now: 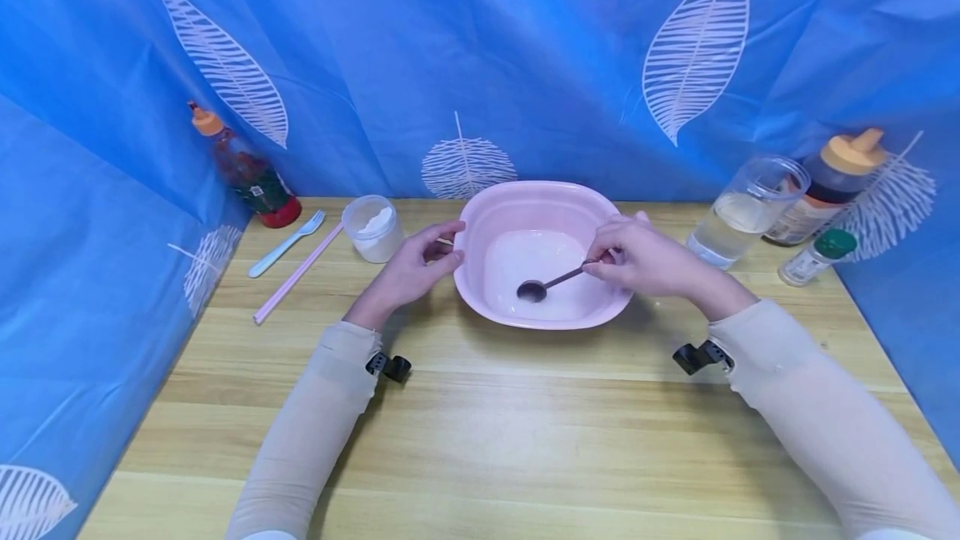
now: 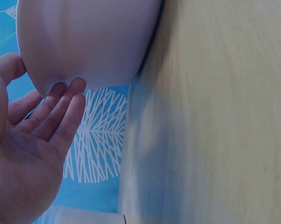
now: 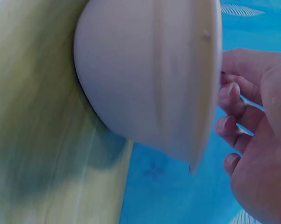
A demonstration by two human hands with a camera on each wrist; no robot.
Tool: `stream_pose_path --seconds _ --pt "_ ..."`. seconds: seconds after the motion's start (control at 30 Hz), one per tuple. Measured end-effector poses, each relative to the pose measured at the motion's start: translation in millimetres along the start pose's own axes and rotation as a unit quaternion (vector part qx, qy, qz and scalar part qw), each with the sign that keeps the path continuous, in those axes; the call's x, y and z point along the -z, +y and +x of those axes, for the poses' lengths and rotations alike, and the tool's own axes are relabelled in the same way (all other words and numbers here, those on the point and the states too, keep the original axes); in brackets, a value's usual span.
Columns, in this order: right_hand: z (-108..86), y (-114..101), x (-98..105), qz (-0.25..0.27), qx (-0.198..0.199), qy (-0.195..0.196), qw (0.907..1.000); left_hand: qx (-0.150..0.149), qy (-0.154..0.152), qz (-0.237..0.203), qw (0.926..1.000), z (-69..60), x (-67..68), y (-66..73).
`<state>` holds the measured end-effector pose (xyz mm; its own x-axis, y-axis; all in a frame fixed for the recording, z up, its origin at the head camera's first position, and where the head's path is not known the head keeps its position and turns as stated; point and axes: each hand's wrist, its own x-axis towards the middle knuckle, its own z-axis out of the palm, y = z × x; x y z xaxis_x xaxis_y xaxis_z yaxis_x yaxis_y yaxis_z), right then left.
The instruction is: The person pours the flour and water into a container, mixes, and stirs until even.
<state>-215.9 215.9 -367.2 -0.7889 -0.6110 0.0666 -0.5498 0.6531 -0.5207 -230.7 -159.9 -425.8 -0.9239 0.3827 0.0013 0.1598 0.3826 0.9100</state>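
Note:
A pink plastic basin (image 1: 540, 323) stands near the back of the table, with a whitish layer over its bottom. At its left rim my left hand (image 1: 416, 267) holds the edge; in the left wrist view the thumb is by the rim and the fingers (image 2: 61, 105) reach under it. My right hand (image 1: 637, 252) pinches the handle of a dark long-handled spoon (image 1: 566, 276) above the basin's right side. The spoon's bowl is low inside the basin; whether it touches the white layer I cannot tell. In the right wrist view the basin wall (image 3: 131, 70) hides the spoon.
Left of the basin are an open jar of white powder (image 1: 372, 232), a pink stick (image 1: 298, 273), a light blue fork (image 1: 287, 245) and a red sauce bottle (image 1: 255, 177). To the right stand a clear water container (image 1: 738, 215), a dark sauce bottle (image 1: 821, 186) and a green-capped shaker (image 1: 813, 258).

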Motion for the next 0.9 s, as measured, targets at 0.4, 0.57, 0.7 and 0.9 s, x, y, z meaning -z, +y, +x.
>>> stream_pose_path --seconds 0.4,0.57,0.7,0.9 --pt "1.7 15 1 -0.056 -0.048 0.124 0.9895 -0.001 0.002 0.004 1.0000 -0.6 0.3 -0.8" --pt "9.8 9 -12 -0.029 -0.050 0.110 0.9922 0.000 0.002 0.000 1.0000 0.0 -0.3 -2.2" --pt "10.4 2 -17 0.001 -0.027 0.075 0.9968 -0.001 0.000 -0.003 1.0000 -0.2 -0.7 -2.1" --pt "0.6 0 -8 0.017 -0.006 0.028 0.9994 -0.006 0.003 -0.003 1.0000 -0.5 -0.5 -1.4"
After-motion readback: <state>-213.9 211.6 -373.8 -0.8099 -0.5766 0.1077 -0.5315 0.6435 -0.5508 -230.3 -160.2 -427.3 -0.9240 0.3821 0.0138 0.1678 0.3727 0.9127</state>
